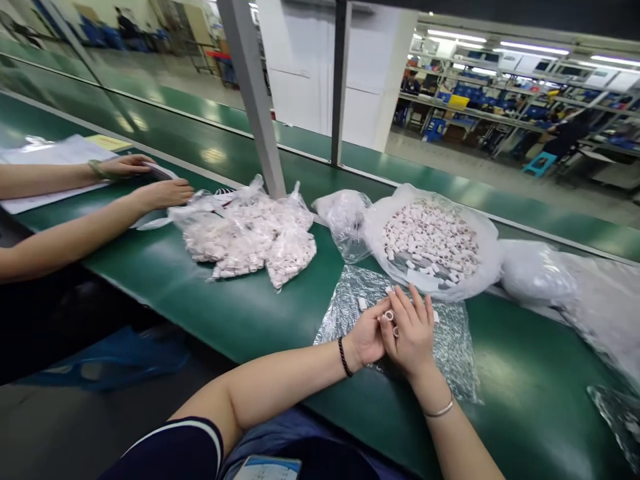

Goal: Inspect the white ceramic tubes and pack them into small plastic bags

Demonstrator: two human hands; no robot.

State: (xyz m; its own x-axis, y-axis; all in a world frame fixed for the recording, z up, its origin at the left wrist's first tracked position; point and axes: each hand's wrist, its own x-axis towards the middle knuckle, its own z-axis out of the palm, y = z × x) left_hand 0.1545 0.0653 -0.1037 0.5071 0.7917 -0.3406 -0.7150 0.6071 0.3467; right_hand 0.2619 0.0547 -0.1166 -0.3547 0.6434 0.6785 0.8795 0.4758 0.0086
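Note:
My left hand point(369, 339) is cupped palm up, its fingers curled around small white tubular pieces point(389, 315). My right hand point(413, 337) leans over it from the right, fingers bent over the same pieces, so the two hands meet and partly hide them. Beneath both hands lies a crinkled clear plastic sheet point(453, 360). A loose white tubular piece point(363, 304) rests on that sheet, left of my fingers. Just beyond my hands, an open plastic bag point(487, 250) is spread wide and full of many such pieces, some showing brownish insides.
Filled clear bags point(240, 233) of white pieces lie to the left on the green table point(165, 273). A co-worker's hands point(163, 190) hold something thin beside them. More plastic bags point(537, 270) lie at right. A grey post point(255, 100) rises behind the filled bags.

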